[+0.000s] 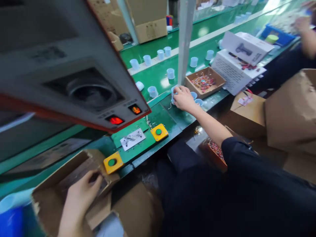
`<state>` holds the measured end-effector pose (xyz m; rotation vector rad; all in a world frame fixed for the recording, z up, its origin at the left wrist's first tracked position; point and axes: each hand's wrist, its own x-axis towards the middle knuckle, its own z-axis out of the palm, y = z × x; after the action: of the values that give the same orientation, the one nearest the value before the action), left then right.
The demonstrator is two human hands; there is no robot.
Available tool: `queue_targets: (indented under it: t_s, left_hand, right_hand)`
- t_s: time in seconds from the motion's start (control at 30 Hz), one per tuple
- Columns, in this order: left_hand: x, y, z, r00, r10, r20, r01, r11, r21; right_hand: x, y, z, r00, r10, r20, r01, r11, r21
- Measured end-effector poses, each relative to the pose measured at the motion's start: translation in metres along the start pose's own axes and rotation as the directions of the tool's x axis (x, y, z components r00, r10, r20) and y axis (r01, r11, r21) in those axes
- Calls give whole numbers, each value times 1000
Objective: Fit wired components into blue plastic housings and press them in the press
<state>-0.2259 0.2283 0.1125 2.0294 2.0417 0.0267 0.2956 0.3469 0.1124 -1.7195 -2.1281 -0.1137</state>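
My right hand [183, 98] reaches out to a light blue cup [173, 95] at the near edge of the green line, its fingers closed round the cup's rim. Two more blue cups [194, 95] stand just right of that hand. My left hand [85, 187] is over an open cardboard box [46, 204] at the lower left, fingers bent together; whatever they hold is hidden. Between the hands, a white metal plate [132, 139] lies on a green fixture, with a yellow button box [159, 132] on its right and another [113, 163] on its left.
A large machine panel [74, 65] with lit switches fills the upper left. Several blue cups [170, 73] stand on the green conveyor [182, 79]. A tray of small wired parts [214, 89], white boxes [229, 72] and cartons [291, 112] are at right. Another person's hand [303, 24] shows top right.
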Motion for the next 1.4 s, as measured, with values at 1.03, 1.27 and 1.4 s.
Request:
queue_targets:
  t_s: [1.03,1.27,1.4]
  left_hand:
    - [-2,13,15,989,-10,-149,-16,986,-168]
    - [-17,30,20,952,-189,-240,148,973,-177]
    - [-32,40,21,858,-87,-507,23,991,-131]
  right_hand:
    - [-4,-222,53,972,-230,-56,229,855,466]
    - [-20,-220,52,990,-139,-2,127,896,426]
    - [-50,-175,50,977,-141,-160,198,881,430]
